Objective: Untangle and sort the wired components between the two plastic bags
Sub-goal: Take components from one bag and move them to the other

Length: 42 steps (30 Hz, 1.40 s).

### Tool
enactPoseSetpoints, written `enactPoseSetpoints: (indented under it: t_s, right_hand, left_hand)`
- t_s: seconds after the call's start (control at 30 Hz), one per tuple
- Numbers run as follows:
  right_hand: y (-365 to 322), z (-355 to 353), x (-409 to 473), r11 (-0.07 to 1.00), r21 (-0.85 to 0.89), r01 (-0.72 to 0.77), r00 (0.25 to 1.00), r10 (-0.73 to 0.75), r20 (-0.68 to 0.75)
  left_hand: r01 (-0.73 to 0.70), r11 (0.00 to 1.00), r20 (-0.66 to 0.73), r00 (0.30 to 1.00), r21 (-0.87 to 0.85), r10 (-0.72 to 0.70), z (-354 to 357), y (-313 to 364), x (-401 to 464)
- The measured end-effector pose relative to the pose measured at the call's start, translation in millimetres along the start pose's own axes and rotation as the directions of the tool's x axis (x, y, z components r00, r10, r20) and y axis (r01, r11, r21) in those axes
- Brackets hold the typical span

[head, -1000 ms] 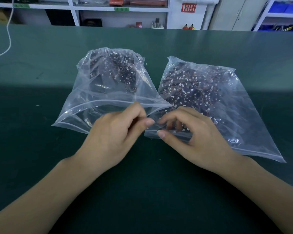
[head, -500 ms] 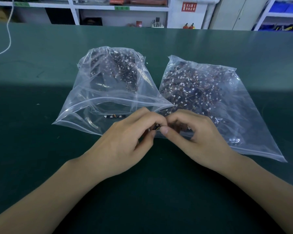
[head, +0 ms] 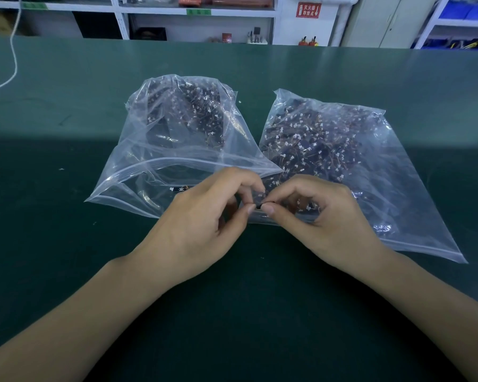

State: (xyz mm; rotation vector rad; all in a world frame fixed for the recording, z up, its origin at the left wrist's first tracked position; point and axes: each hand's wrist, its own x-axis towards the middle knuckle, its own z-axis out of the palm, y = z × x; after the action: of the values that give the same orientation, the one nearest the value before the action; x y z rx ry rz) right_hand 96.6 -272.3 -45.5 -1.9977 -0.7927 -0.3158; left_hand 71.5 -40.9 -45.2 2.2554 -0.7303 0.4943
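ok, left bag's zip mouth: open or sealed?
Open. The left bag gapes at its near end: the zip strips arc apart, leaving a dark gap into the bag, where a loose component lies.

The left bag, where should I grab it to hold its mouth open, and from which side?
Pinch the raised upper lip of the left bag along its zip strip, coming from the near side. The mouth faces you and already gapes, with that lip arched clear of the table, so a grip there keeps it open.

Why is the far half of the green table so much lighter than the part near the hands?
Head view: light falls on the far table; a shadow edge crosses behind the left bag and right bag, which show glare. The wide lens bends the table's far edge.
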Motion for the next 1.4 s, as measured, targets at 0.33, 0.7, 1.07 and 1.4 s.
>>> enactPoseSetpoints:
  t_s: [0.33, 0.7, 1.07, 1.4]
  right_hand:
    - [-3.5, -1.0, 0.0, 1.0, -0.003, -0.017, 0.999, 0.017, -0.041]
    - [-4.1, -2.0, 0.8, 0.997, -0.069, 0.018, 1.0, -0.019, -0.019]
    - [-4.7, -1.7, 1.0, 0.998, -0.054, 0.021, 1.0, -0.021, -0.003]
    - [-6.0, -2.3, 0.9, 0.996, -0.077, 0.034, 0.999, -0.034, -0.001]
  left_hand:
    - [-0.018, 1.0, -0.051, 0.999, -0.022, 0.017, 0.2, 2.1, 1.1]
    - [-0.037, 0.999, -0.077, 0.996, -0.01, 0.036, -2.4, 4.2, 1.2]
    - [-0.068, 0.998, -0.096, 0.993, -0.012, 0.067, -2.2, 6.7, 1.9]
    - [-0.091, 0.996, -0.086, 0.992, 0.019, 0.093, -3.2, 8.1, 3.2]
